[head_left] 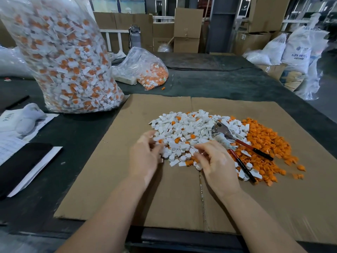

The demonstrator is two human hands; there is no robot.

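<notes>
My left hand [145, 157] pinches a white piece [156, 139] with an orange bit on it, at the near left edge of the white pile [191, 128]. My right hand [215, 161] has its fingers curled down into the pile's near edge; I cannot tell whether they grip anything. The pile lies on the cardboard [118, 170], touching the orange pile [264, 141]. Cutters [235, 140] lie across both, just beside my right hand
</notes>
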